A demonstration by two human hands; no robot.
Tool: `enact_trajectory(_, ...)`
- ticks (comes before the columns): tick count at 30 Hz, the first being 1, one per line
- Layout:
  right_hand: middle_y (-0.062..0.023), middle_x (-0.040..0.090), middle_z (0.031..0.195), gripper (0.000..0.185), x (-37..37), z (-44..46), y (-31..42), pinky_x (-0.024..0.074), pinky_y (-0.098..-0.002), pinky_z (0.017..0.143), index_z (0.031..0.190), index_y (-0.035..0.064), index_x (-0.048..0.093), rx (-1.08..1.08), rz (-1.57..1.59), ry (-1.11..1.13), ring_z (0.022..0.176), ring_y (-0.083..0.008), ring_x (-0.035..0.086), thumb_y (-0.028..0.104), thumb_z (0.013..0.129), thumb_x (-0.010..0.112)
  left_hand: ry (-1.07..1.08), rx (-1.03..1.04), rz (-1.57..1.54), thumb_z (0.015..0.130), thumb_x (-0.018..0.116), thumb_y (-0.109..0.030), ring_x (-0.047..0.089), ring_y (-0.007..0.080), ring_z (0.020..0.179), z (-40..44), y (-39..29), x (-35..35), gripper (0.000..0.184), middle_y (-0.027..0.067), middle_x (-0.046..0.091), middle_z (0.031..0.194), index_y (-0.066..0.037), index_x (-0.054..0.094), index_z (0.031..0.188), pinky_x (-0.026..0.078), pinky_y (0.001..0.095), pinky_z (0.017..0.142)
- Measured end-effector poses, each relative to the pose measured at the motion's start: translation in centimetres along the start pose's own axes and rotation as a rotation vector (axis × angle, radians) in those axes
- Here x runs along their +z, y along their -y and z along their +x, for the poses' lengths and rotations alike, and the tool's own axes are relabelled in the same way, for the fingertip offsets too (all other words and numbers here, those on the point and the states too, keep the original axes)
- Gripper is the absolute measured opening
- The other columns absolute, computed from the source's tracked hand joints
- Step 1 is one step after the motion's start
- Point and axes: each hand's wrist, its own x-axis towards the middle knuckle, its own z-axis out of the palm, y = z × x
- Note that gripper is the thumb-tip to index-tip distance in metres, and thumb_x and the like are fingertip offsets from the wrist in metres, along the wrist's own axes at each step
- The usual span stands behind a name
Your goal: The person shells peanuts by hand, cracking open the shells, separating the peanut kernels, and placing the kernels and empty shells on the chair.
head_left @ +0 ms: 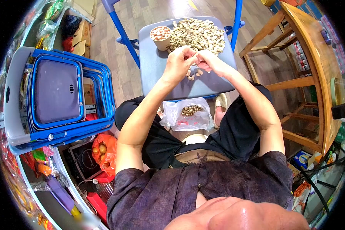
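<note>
My left hand and my right hand meet above a grey folding-chair seat, fingertips pinched together. Whatever is between the fingers is hidden. Just beyond them spreads a large heap of peanut shells. A paper cup to the left of the heap is filled to the brim with pinkish peanut kernels. Several loose peanuts lie on the seat right below my hands. On the floor between my feet, a white plastic bag holds a small pile of unshelled peanuts.
Folded blue-framed chairs lean at the left beside packed shelves. An orange bag of round items sits near an induction cooktop. A wooden table stands on its side at the right, with dark cables below it.
</note>
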Motion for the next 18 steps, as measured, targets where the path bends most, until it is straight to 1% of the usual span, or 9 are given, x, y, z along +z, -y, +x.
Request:
enact_trajectory(4, 0.0066, 0.033, 0.057, 0.029, -0.2, 0.2, -0.4, 0.0216, -0.0247, 0.042, 0.065, 0.0122, 0.044, 0.007, 0.020, -0.004, 0.048, -0.0054, 0.027, 0.031, 0.087, 0.043, -0.002, -0.010, 0.059, 0.075, 0.073, -0.007, 0.063, 0.0196, 0.069, -0.4, -0.6, -0.2, 0.016, 0.0114, 0.065, 0.077, 0.000, 0.063, 0.086, 0.050, 0.0323, 0.064)
enact_trajectory(6, 0.0062, 0.034, 0.058, 0.029, -0.3, 0.2, -0.5, 0.0221, -0.0248, 0.042, 0.065, 0.0117, 0.045, 0.014, 0.009, 0.009, 0.048, -0.0056, 0.028, 0.031, 0.087, 0.043, 0.021, 0.053, 0.251, 0.079, 0.073, -0.007, 0.060, 0.0120, 0.071, -0.7, -0.8, -0.2, 0.017, 0.0061, 0.064, 0.079, -0.001, 0.062, 0.090, 0.050, 0.0272, 0.065)
enact_trajectory(7, 0.0051, 0.036, 0.058, 0.029, -0.1, 0.1, -0.4, 0.0237, -0.0255, 0.042, 0.066, 0.0101, 0.046, -0.005, -0.047, -0.014, 0.048, -0.0066, 0.030, 0.029, 0.087, 0.044, 0.021, 0.053, 0.251, 0.079, 0.073, -0.007, 0.060, 0.0120, 0.071, -0.8, -0.9, -0.1, 0.017, 0.0061, 0.064, 0.079, -0.001, 0.062, 0.090, 0.050, 0.0272, 0.065)
enact_trajectory(9, 0.0040, 0.038, 0.058, 0.028, -0.1, 0.0, -0.3, 0.0253, -0.0262, 0.042, 0.066, 0.0085, 0.047, -0.025, -0.102, -0.038, 0.048, -0.0077, 0.031, 0.028, 0.087, 0.044, 0.000, 0.061, 0.263, 0.077, 0.074, -0.008, 0.061, 0.0163, 0.070, -1.0, -1.1, 0.1, 0.019, 0.0092, 0.063, 0.078, -0.001, 0.061, 0.089, 0.050, 0.0295, 0.065)
enact_trajectory(11, -0.0001, 0.041, 0.057, 0.028, -0.1, -0.1, -0.3, 0.0308, -0.0285, 0.045, 0.068, 0.0041, 0.048, -0.180, -0.270, -0.008, 0.050, -0.0109, 0.037, 0.025, 0.087, 0.045, -0.009, 0.085, 0.292, 0.078, 0.073, -0.008, 0.061, 0.0172, 0.070, -1.0, -1.0, 0.2, 0.019, 0.0100, 0.063, 0.078, -0.001, 0.061, 0.090, 0.050, 0.0297, 0.065)
enact_trajectory(12, -0.0001, 0.041, 0.057, 0.028, 0.0, -0.2, -0.1, 0.0308, -0.0285, 0.045, 0.068, 0.0041, 0.048, -0.179, -0.269, -0.009, 0.050, -0.0109, 0.037, 0.025, 0.087, 0.045, -0.020, 0.110, 0.320, 0.078, 0.073, -0.008, 0.062, 0.0181, 0.070, -1.0, -1.1, 0.2, 0.019, 0.0108, 0.063, 0.078, -0.001, 0.061, 0.090, 0.050, 0.0299, 0.065)
enact_trajectory(14, -0.0040, 0.044, 0.057, 0.030, 0.3, -0.3, 0.3, 0.0349, -0.0310, 0.049, 0.067, 0.0006, 0.049, -0.296, -0.370, -0.043, 0.053, -0.0136, 0.041, 0.022, 0.087, 0.044, -0.020, 0.088, 0.305, 0.078, 0.073, -0.007, 0.062, 0.0188, 0.070, -1.1, -1.2, 0.3, 0.019, 0.0116, 0.063, 0.078, 0.000, 0.061, 0.091, 0.050, 0.0300, 0.065)
enact_trajectory(16, -0.0049, 0.045, 0.057, 0.031, 0.1, -0.1, 0.0, 0.0357, -0.0315, 0.050, 0.066, 0.0001, 0.050, -0.266, -0.348, -0.057, 0.054, -0.0141, 0.042, 0.022, 0.087, 0.044, -0.022, 0.067, 0.290, 0.078, 0.073, -0.007, 0.062, 0.0196, 0.070, -1.1, -1.3, 0.3, 0.019, 0.0124, 0.063, 0.078, 0.000, 0.061, 0.091, 0.050, 0.0302, 0.065)
enact_trajectory(18, -0.0059, 0.047, 0.057, 0.032, 0.0, 0.0, -0.2, 0.0365, -0.0319, 0.051, 0.065, -0.0003, 0.050, -0.237, -0.327, -0.071, 0.054, -0.0147, 0.043, 0.022, 0.086, 0.044, -0.027, 0.096, 0.282, 0.080, 0.071, -0.006, 0.062, 0.0155, 0.069, -1.1, -1.1, 0.3, 0.016, 0.0089, 0.064, 0.077, 0.000, 0.062, 0.092, 0.050, 0.0282, 0.064)
